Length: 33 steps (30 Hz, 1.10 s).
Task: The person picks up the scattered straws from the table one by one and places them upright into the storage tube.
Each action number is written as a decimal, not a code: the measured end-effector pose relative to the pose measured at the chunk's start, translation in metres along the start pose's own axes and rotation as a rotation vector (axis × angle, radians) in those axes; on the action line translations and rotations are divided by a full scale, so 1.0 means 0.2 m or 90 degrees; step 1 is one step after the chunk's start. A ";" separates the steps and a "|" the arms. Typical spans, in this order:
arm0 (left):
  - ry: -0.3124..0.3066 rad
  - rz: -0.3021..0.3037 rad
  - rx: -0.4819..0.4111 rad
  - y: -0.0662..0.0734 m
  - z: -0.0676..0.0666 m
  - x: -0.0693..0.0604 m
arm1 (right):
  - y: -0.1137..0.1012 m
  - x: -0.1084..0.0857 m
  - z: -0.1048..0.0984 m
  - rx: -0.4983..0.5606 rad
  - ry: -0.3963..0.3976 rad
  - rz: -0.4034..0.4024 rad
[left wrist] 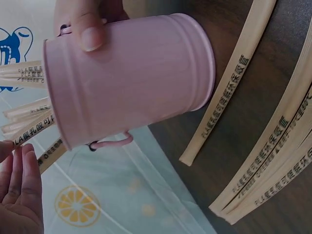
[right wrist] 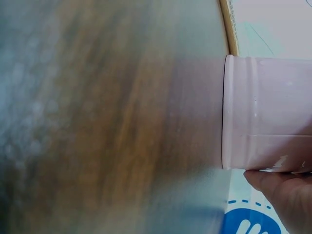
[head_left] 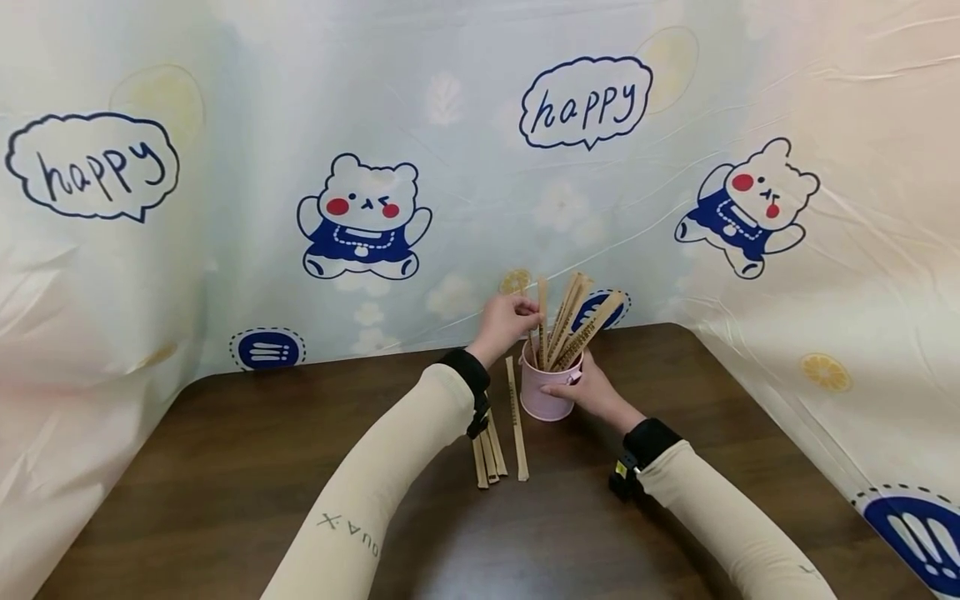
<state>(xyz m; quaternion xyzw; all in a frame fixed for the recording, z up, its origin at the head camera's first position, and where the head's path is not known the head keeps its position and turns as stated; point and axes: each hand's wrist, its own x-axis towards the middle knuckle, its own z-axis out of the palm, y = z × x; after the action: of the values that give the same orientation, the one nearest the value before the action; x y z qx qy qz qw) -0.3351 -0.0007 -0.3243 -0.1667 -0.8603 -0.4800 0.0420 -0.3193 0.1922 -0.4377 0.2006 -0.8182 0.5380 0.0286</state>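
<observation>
A pink bucket stands upright on the table, holding several paper-wrapped sticks that fan out above its rim. My right hand grips the bucket's right side, thumb across the front; in the right wrist view the hand touches the bucket. At the left of the rim my left hand pinches one wrapped stick between thumb and fingers, and the stick's lower part is within the bucket. A single wrapped stick lies left of the bucket, and several more lie under the left wrist.
The brown table reaches back to a hanging cloth printed with bears and words. The cloth also hangs along the left and right sides. Black straps with small cameras sit on both wrists.
</observation>
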 end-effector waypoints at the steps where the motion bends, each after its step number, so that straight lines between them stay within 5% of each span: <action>1: 0.001 -0.002 0.001 0.00 0.00 0.00 | 0.00 0.00 0.00 -0.003 0.001 0.001; 14: 0.016 -0.020 -0.008 -0.05 0.03 -0.01 | 0.01 -0.02 0.02 -0.011 -0.008 0.009; 23: 0.054 -0.042 -0.017 -0.05 -0.20 -0.02 | -0.02 0.00 0.01 0.000 -0.003 0.012; 28: 0.055 -0.085 -0.004 -0.15 -0.31 -0.05 | -0.02 -0.01 0.00 -0.014 0.001 0.034; 33: 0.064 -0.125 0.003 -0.28 -0.34 -0.11 | -0.02 -0.01 0.00 -0.024 0.005 0.036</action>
<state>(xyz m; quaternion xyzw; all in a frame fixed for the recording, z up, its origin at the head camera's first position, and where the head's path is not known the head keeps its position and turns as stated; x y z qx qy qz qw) -0.3393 -0.0908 -0.3376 -0.0571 -0.8703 -0.4878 0.0378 -0.3163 0.1911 -0.4340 0.1745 -0.8333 0.5242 0.0204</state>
